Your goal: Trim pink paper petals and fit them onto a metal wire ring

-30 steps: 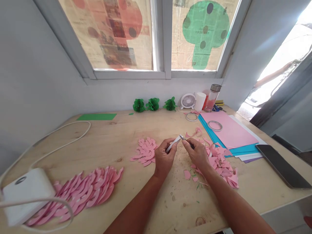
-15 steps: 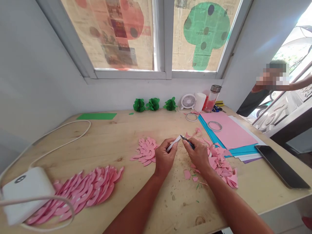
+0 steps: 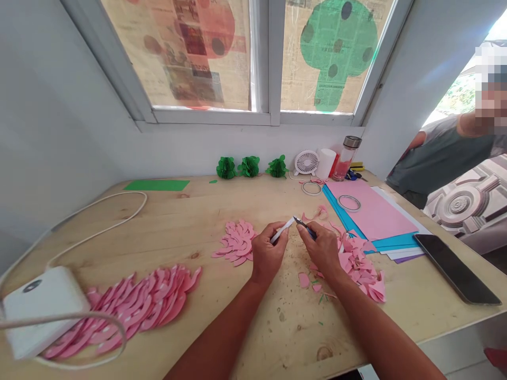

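One white strip [image 3: 282, 231] is pinched in the L hand [image 3: 269, 254], above the surface [image 3: 283, 332]; a dark-tipped tool [image 3: 304, 226] is gripped in the R hand [image 3: 324, 249], its tip at the strip's far end (contact can't be told). Strip prob. best held steady, w/ the tip worked lightly, clear of the L hand. L of the strip, pink curved pieces [image 3: 236, 243] are stacked; R of it, pink scraps [image 3: 362, 266] are heaped; beyond it, 3 green ornaments [image 3: 249, 167] are lined up.

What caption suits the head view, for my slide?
The left hand holds a narrow white strip, the right hand a slim dark tool, near cut pink paper pieces.
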Demonstrator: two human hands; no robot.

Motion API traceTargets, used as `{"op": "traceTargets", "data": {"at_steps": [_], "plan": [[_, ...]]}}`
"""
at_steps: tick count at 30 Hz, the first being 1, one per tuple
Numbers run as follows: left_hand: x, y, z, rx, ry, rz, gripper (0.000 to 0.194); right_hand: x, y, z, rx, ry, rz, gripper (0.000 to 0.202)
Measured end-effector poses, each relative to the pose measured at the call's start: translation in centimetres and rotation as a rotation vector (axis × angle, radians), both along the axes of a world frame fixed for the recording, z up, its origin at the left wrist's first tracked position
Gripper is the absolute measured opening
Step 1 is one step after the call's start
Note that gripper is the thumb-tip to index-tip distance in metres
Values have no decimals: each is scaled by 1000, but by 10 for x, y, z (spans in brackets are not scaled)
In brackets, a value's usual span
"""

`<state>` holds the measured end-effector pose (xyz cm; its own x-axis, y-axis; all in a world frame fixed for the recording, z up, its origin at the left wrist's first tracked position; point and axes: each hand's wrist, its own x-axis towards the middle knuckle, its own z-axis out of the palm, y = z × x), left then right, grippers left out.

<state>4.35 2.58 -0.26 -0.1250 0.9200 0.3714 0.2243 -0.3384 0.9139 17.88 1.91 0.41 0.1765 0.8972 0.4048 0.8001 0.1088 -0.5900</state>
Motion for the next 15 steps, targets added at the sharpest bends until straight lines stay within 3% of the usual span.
{"op": "traceTargets", "data": {"at_steps": [15], "plan": [[-1, 1, 1, 1, 23, 62, 18, 6, 3, 1, 0, 44, -66, 44]]}}
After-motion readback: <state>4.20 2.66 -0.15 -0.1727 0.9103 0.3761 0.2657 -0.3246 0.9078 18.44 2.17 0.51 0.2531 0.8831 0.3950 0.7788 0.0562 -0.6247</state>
